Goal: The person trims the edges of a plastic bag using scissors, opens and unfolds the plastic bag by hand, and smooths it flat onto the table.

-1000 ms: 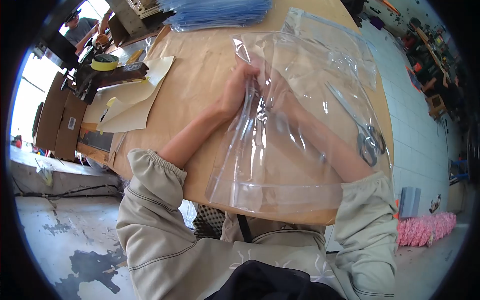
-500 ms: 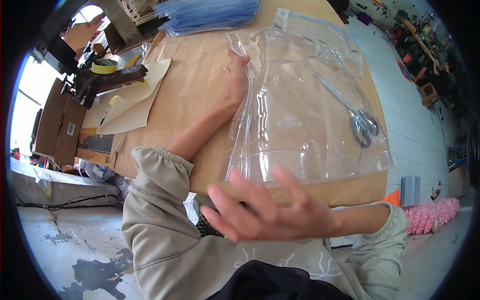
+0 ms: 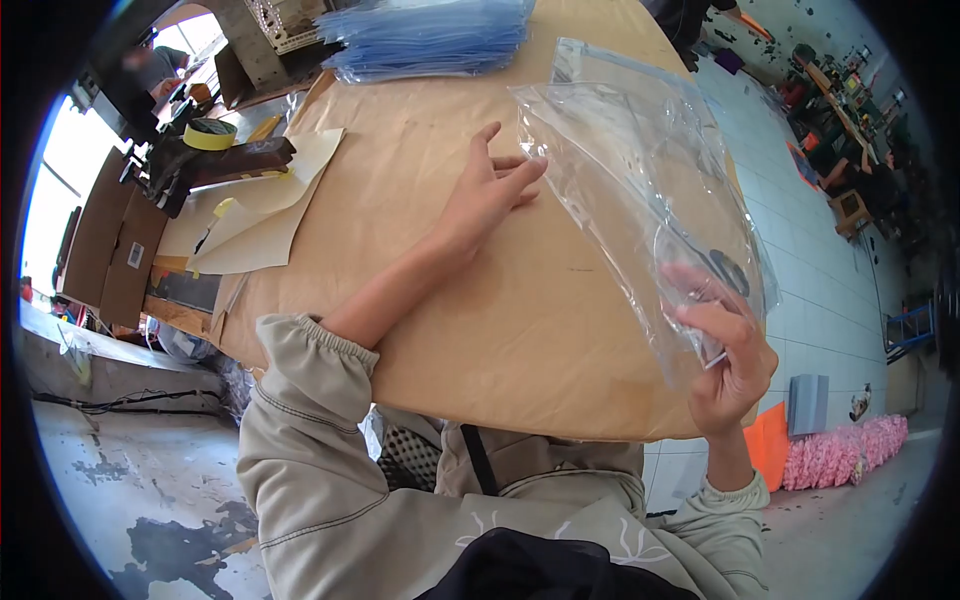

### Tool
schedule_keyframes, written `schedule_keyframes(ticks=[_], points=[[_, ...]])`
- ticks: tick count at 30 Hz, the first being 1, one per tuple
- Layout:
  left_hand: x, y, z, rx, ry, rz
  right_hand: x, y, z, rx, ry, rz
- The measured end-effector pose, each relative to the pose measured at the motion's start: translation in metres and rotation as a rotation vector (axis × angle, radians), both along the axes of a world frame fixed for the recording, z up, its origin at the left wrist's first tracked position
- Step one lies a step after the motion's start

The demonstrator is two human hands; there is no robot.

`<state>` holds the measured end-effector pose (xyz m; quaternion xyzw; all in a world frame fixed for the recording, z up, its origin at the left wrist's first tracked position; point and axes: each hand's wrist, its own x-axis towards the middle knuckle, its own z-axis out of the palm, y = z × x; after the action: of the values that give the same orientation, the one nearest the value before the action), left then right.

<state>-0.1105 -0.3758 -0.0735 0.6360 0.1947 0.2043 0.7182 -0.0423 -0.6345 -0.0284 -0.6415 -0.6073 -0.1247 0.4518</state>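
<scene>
Across the foreground: one brown-covered worktable (image 3: pixel 450 335), rounded far side, everything below on or beside it. At left edge, one cardboard box (image 3: pixel 125 245) with a white label; contents can't be seen. Front clear plastic sheet (image 3: pixel 600 190), one, over the table's right side, near corner lifted; can't tell if single-layer or a pouch. Far end, one stack of bluish plastic sheets (image 3: pixel 430 45), too many layers to count. Second clear plastic sheet (image 3: pixel 610 60), one, flat, partly under the front one. Left side, cream paper (image 3: pixel 265 225), one edge curled up. Two hands: right hand (image 3: pixel 730 365) has fingers clamped on the front sheet's near corner; left hand (image 3: pixel 490 195) has fingers apart, at that sheet's left edge, contact unclear. Scissors (image 3: pixel 733 270), one pair, black handles, seen through the front sheet. Yellow tape roll (image 3: pixel 210 138), one, left side.
</scene>
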Motion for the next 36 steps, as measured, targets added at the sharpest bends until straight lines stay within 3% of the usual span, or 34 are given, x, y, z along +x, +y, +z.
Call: schedule_keyframes(ticks=[3, 6, 10, 12, 16, 19, 24, 27, 31, 36], points=[[0.000, -0.002, 0.005, 0.009, 0.031, 0.074, 0.005, -0.009, -0.010, 0.128, 0.436, 0.193], [0.003, 0.004, -0.001, 0.062, 0.027, 0.075, 0.008, -0.017, -0.010, 0.257, 0.584, 0.260], [0.001, 0.009, 0.002, -0.038, 0.001, -0.053, 0.027, -0.033, -0.017, 0.259, 0.447, 0.312], [0.002, 0.015, -0.005, -0.067, -0.041, -0.087, 0.030, -0.044, -0.011, 0.217, 0.235, 0.118], [-0.001, 0.015, 0.004, 0.131, 0.035, -0.039, 0.034, -0.067, -0.005, 0.045, -0.349, -0.290], [0.001, 0.011, 0.007, 0.207, 0.046, 0.034, 0.035, -0.069, -0.016, 0.037, -0.336, -0.400], [-0.002, -0.002, 0.009, 0.159, -0.024, 0.105, 0.037, -0.072, -0.027, 0.062, -0.017, -0.458], [-0.001, -0.006, 0.007, 0.064, -0.214, 0.037, 0.037, -0.076, -0.035, 0.117, 0.187, -0.417], [-0.006, -0.012, 0.009, -0.074, -0.214, -0.085, 0.038, -0.081, -0.048, 0.194, 0.442, -0.347], [-0.008, -0.019, 0.013, -0.206, -0.169, -0.106, 0.039, -0.083, -0.056, 0.192, 0.529, -0.322]])
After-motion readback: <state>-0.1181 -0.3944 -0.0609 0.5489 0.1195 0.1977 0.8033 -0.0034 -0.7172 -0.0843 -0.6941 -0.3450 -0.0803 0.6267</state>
